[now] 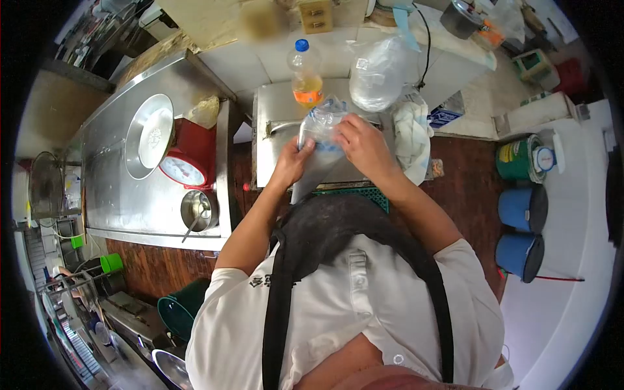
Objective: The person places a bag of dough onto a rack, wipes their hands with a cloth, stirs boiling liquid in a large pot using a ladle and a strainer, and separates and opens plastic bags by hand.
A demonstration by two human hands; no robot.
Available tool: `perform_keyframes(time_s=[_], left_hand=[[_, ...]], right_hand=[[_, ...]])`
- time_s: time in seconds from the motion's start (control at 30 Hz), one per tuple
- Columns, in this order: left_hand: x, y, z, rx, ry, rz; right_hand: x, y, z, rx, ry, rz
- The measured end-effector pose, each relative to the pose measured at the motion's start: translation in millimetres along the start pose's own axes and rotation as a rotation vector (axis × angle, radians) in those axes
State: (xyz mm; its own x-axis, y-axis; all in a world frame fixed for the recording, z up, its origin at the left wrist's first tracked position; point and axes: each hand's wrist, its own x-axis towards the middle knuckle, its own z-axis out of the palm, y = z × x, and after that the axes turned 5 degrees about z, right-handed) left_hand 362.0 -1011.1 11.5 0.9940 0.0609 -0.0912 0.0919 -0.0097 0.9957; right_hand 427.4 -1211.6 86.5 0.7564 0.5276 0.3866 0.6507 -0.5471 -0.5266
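Observation:
A clear plastic bag point(324, 119) with some blue on it is held up in front of my apron, over a steel-topped counter point(273, 104). My left hand point(294, 160) grips its left edge, thumb on top. The fingers of my right hand point(364, 146) are bent and pinch the bag's right side. Just behind the bag stands a bottle point(305, 71) with a blue cap and orange liquid in it. A bundle of clear plastic point(378, 73) is at the back right, near a pale patterned cloth point(411, 136). The bag's contents, if any, cannot be made out.
On the steel table point(107, 188) to the left are a red dial scale point(195, 153) with a round metal pan point(149, 136) and a metal pot point(198, 209) with a utensil. Blue buckets point(517, 257) line the right wall. A dark green bin point(182, 309) stands at lower left.

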Motion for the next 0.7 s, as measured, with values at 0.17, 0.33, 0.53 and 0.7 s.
perform_keyframes(time_s=[0.17, 0.33, 0.53, 0.7], left_hand=[[-0.4, 5.9, -3.1, -0.002, -0.009, -0.041], [-3.0, 13.7, -12.5, -0.026, -0.03, 0.026], [-2.1, 14.9, -20.9, 0.035, -0.122, -0.023], [-0.9, 5.5, -12.5, 0.02, -0.089, -0.005]], right_hand=[[3.1, 3.1, 5.0, -0.027, -0.016, -0.061], [17.0, -18.7, -19.4, -0.064, 0.01, -0.207], [38.3, -43.9, -41.7, -0.052, 0.187, -0.312], [59.5, -48.5, -60.1, 0.124, 0.111, -0.29]])
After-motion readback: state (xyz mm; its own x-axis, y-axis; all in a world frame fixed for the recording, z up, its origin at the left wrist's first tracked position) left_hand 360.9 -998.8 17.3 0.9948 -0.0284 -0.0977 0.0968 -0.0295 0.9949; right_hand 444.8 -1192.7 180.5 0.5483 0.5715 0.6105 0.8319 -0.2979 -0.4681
